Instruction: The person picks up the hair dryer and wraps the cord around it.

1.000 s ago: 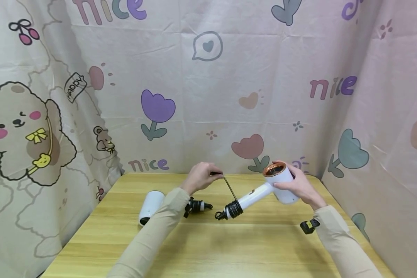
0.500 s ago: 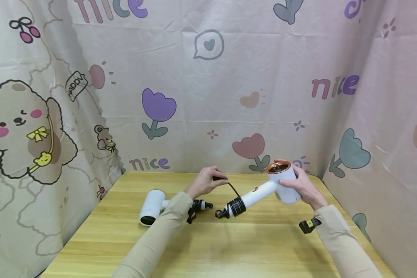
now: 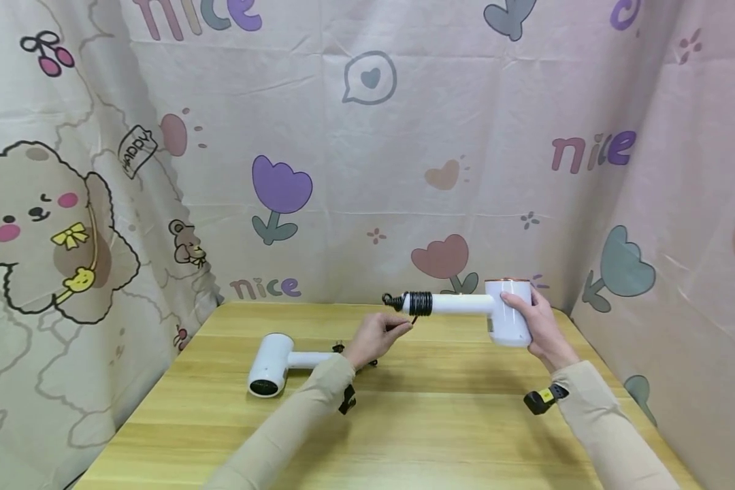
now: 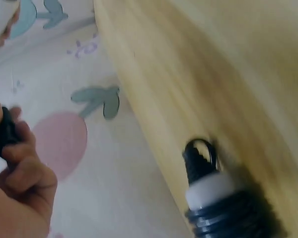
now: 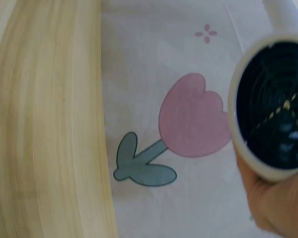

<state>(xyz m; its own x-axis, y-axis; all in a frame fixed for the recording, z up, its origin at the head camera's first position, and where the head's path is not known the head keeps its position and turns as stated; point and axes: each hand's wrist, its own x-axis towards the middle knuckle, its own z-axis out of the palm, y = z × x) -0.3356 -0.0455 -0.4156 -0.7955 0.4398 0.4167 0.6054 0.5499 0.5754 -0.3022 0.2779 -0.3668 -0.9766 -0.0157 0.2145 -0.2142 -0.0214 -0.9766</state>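
Observation:
My right hand [image 3: 545, 330] grips the barrel of a white hair dryer [image 3: 462, 304], raised over the table with its handle level and pointing left. A black cord [image 3: 420, 304] is wound in several turns round the handle's end. Below those turns my left hand [image 3: 378, 339] holds the loose end of the cord; in the left wrist view a black plug [image 4: 8, 133] sits between its curled fingers. The right wrist view shows the dryer's dark round grille [image 5: 268, 106] above the hand [image 5: 285, 206]. The copper-coloured rim faces up in the head view.
A second white hair dryer [image 3: 271, 365] lies on the wooden table [image 3: 441, 429] at the left, partly hidden by the left forearm. Its own cord [image 4: 223, 220] is coiled round the handle. A patterned cloth [image 3: 367, 170] hangs behind the table and at both sides.
The held dryer has turned from slanting down to level, its handle end rising. The left hand has moved from above the handle down to below it, carrying the cord round; less cord hangs loose.

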